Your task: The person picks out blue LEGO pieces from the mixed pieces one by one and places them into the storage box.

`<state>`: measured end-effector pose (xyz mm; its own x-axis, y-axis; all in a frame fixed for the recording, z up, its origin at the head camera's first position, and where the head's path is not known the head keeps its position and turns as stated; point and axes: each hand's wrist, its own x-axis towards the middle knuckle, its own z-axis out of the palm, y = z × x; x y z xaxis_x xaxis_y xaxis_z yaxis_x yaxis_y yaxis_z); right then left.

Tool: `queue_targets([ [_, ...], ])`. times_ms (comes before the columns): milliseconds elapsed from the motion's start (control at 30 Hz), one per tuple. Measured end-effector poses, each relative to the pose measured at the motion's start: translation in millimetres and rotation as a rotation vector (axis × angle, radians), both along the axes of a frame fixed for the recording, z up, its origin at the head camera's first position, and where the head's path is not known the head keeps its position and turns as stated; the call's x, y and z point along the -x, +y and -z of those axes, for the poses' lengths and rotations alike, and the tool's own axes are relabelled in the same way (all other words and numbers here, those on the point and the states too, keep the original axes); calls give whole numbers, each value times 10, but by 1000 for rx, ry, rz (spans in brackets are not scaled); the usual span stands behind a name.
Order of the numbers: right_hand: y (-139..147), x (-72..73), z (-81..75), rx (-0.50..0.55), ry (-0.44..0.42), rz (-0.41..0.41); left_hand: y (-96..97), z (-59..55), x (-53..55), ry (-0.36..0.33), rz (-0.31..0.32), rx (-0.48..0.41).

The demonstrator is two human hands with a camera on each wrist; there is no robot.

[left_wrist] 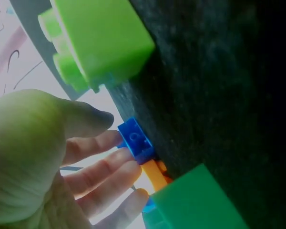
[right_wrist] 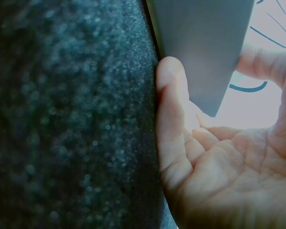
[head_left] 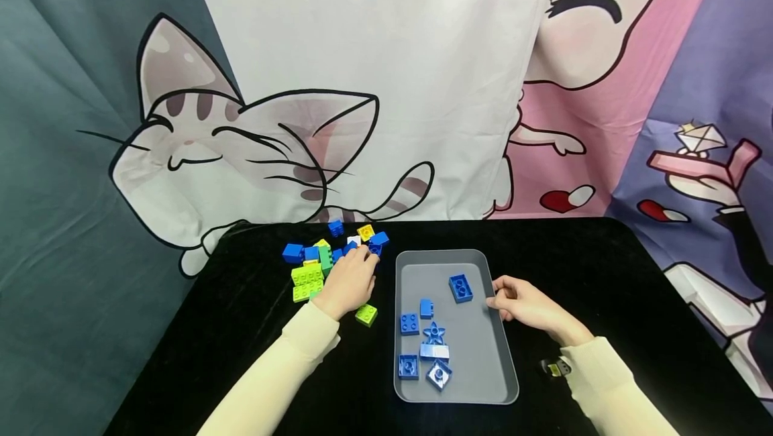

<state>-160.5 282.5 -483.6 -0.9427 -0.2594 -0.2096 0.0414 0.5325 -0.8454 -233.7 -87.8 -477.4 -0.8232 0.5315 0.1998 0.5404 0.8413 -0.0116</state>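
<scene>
My left hand [head_left: 349,282] reaches over the brick pile at the left, fingers fairly straight. In the left wrist view its thumb and index fingertip are right at a blue toy brick [left_wrist: 135,138] that shows its hollow underside. Lime-green bricks [head_left: 308,276] and a green brick [head_left: 326,260] lie beside this hand. My right hand [head_left: 531,305] holds the right rim of a grey tray [head_left: 483,362], with the thumb at the rim and the fingers against the outer side. Several blue pieces lie in the tray, among them a blue star-shaped piece [head_left: 434,333] and a blue brick [head_left: 461,288].
A single lime-green brick [head_left: 366,314] sits between the pile and the tray. At the pile's back are a yellow brick [head_left: 365,232] and a blue brick [head_left: 335,228]. Black cloth covers the table [head_left: 253,355], and a printed curtain [head_left: 471,87] hangs behind it.
</scene>
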Motion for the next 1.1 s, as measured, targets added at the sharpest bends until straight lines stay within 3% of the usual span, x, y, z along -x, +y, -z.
queue_targets([
  [200,-18,-3,-10,-4,-3,0,-12,14,89,36,12,-9],
  [367,-24,2,-9,-13,-10,5,-31,27,100,37,16,-20],
  [767,8,10,10,-17,-5,4,-28,9,-3,18,38,-20],
  [1100,6,6,11,-4,-1,-4,34,-105,-137,88,87,-108],
])
